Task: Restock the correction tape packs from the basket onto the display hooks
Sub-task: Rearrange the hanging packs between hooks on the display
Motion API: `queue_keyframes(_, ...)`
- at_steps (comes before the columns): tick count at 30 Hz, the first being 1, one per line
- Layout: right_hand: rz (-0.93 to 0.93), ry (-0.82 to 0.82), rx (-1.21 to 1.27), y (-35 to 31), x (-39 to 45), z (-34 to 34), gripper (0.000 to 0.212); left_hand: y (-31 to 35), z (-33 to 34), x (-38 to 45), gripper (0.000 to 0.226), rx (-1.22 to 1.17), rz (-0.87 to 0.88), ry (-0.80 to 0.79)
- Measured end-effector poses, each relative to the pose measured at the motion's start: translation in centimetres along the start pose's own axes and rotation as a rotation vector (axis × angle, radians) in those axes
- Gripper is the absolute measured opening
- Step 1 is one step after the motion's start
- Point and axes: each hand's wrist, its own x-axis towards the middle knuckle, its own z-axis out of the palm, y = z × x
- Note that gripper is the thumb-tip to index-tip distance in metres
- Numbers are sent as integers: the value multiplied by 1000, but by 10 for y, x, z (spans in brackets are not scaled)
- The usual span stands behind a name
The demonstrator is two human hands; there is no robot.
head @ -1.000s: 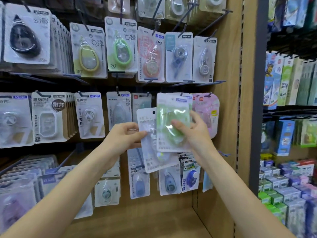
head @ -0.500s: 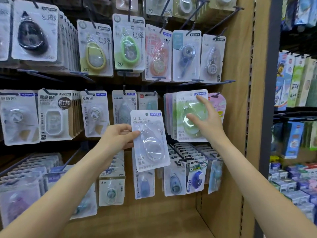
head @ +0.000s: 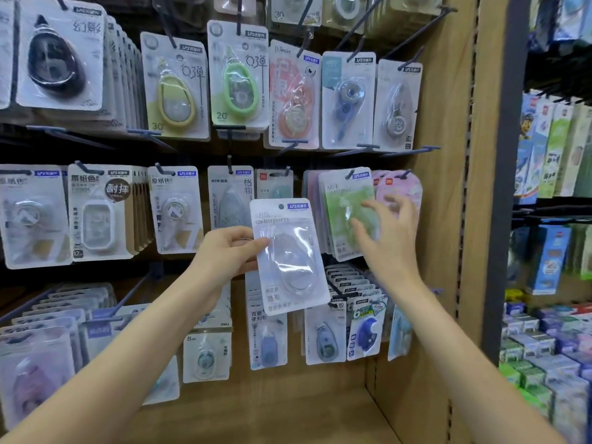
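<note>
Pinching the white pack (head: pixel 288 254) upright, the left hand (head: pixel 224 254) sits just left of the green pack (head: pixel 347 213). The right hand (head: pixel 389 233), fingers spread and empty, is nearer that hook (head: pixel 349 173).

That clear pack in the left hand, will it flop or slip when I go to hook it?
The clear pack is probably fairly stiff: pinched at one edge by the left hand, it stays flat. Its glossy plastic could be slippery. It looks light, so it may swing once hung.
</note>
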Motion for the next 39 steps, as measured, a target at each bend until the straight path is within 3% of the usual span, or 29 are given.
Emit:
queue_keyframes(1,19,-77,177,-7,-12,-2,39,1,4,1,11,-6,8,-10)
queue_keyframes(3,116,-415,453,-21,-32,-3,58,2,17,2,13,6,35,-26)
queue_keyframes(5,124,-576,474,-18,-44,4,72,2,29,1,15,67,88,-27)
queue_keyframes(11,87,-315,545,-3,-26,-10,67,4,45,0,51,180,262,-198)
queue_keyframes(14,100,-186,608,3,-13,-19,68,2,52,6,49,312,344,-208)
queue_keyframes(16,136,-105,524,8,1,-20,64,-4,56,11,45,427,378,-218)
queue_keyframes(20,193,-169,363,15,23,-10,58,-17,68,22,50,623,319,-284)
queue_keyframes(23,175,-210,312,18,30,-6,47,-20,75,25,53,630,304,-279)
queue_keyframes(30,189,-292,131,21,34,7,59,-25,81,29,59,522,242,-237)
queue_keyframes(34,148,-330,-90,21,35,23,67,-26,78,27,51,450,195,-147)
queue_keyframes(37,155,-345,-132,17,26,35,78,-26,71,23,44,451,188,-100)
queue_keyframes(39,148,-300,-149,14,17,36,74,-26,63,22,43,468,197,-86)
